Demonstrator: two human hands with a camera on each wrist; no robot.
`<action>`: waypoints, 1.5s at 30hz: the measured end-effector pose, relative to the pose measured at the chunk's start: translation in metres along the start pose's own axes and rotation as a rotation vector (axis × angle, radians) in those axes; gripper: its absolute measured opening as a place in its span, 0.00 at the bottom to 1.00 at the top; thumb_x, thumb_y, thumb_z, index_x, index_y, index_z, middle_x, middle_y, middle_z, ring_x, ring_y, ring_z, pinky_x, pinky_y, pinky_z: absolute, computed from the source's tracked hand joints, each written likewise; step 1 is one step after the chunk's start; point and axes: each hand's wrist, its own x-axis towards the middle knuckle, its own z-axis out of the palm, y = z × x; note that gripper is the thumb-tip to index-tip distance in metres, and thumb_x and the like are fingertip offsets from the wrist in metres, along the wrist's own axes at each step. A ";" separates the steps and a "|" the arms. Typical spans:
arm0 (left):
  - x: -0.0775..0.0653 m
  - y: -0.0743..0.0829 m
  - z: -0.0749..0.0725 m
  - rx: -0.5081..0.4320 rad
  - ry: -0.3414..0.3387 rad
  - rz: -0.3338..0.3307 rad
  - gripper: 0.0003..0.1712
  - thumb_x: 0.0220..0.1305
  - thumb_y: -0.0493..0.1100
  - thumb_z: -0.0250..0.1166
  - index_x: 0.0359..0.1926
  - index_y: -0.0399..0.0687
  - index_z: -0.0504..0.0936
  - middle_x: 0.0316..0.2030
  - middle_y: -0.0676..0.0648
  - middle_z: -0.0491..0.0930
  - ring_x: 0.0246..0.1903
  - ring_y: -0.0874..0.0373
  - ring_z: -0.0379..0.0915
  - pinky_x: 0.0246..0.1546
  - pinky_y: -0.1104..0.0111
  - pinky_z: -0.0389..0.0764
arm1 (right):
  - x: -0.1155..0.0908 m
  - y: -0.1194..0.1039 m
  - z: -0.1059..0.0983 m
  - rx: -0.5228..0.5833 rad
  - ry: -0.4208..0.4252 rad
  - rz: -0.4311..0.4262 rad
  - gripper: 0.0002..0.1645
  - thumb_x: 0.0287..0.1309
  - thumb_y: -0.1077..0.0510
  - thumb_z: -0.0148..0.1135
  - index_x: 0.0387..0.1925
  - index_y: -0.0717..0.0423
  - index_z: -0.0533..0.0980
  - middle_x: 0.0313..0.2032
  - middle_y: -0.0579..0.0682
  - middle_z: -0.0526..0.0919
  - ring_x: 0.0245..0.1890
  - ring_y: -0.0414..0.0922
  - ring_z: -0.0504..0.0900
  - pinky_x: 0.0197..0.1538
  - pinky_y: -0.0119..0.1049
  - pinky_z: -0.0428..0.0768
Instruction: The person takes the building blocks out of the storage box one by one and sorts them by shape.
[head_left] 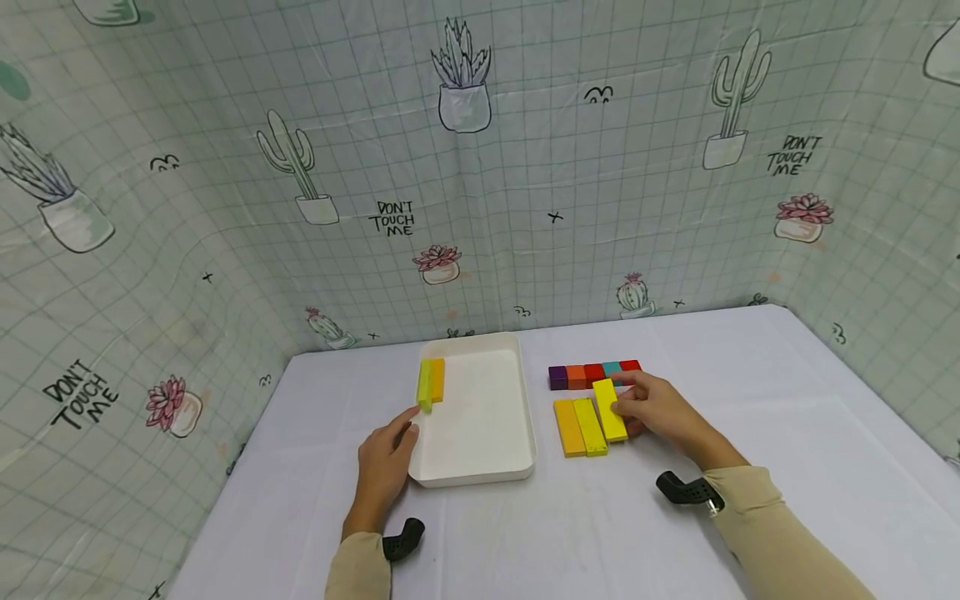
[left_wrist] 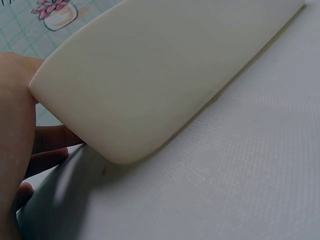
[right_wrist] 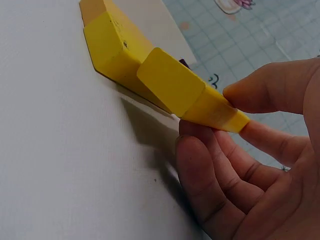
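Note:
My right hand (head_left: 654, 410) pinches a yellow block (head_left: 610, 410) between thumb and fingers; in the right wrist view this block (right_wrist: 172, 82) is tilted. Beside it on the table lie another yellow block (head_left: 589, 427) and an orange-yellow one (head_left: 569, 428). My left hand (head_left: 385, 458) holds the left wall of a white tray (head_left: 480, 479), thumb over the rim and other fingers outside, as the left wrist view shows. Close to its index fingertip, a lime-green block (head_left: 425, 385) stands in the tray against an orange-yellow block (head_left: 438, 380).
Behind the yellow blocks runs a row of blocks: purple (head_left: 558, 378), orange (head_left: 576, 377), red (head_left: 594, 375), teal and red. A red piece shows partly under my right hand. A patterned cloth (head_left: 517, 250) hangs behind the white table (head_left: 525, 542).

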 end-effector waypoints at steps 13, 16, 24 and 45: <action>0.000 -0.002 0.000 -0.005 0.001 0.013 0.22 0.74 0.47 0.56 0.66 0.58 0.78 0.55 0.43 0.82 0.58 0.43 0.72 0.63 0.43 0.64 | 0.000 0.008 -0.002 0.004 -0.024 0.010 0.37 0.64 0.58 0.63 0.71 0.62 0.62 0.41 0.59 0.80 0.31 0.50 0.81 0.38 0.40 0.85; 0.000 -0.002 0.000 -0.006 0.004 0.013 0.22 0.74 0.47 0.56 0.66 0.58 0.79 0.54 0.43 0.82 0.58 0.44 0.72 0.63 0.43 0.65 | 0.000 0.008 -0.001 -0.005 -0.034 0.002 0.37 0.64 0.59 0.62 0.71 0.62 0.62 0.40 0.58 0.81 0.30 0.50 0.81 0.37 0.40 0.85; 0.000 -0.003 0.000 -0.005 0.004 0.004 0.22 0.74 0.47 0.56 0.66 0.58 0.78 0.55 0.43 0.82 0.58 0.44 0.72 0.63 0.43 0.66 | -0.002 0.006 0.001 -0.042 -0.045 -0.031 0.36 0.64 0.61 0.61 0.71 0.64 0.63 0.38 0.57 0.81 0.29 0.49 0.81 0.35 0.41 0.85; 0.000 -0.003 -0.001 -0.006 -0.006 0.022 0.22 0.75 0.48 0.56 0.66 0.58 0.78 0.55 0.43 0.81 0.59 0.43 0.71 0.63 0.43 0.65 | -0.007 0.001 0.004 -0.155 -0.079 -0.022 0.35 0.64 0.59 0.62 0.70 0.64 0.66 0.38 0.56 0.80 0.28 0.48 0.79 0.33 0.40 0.84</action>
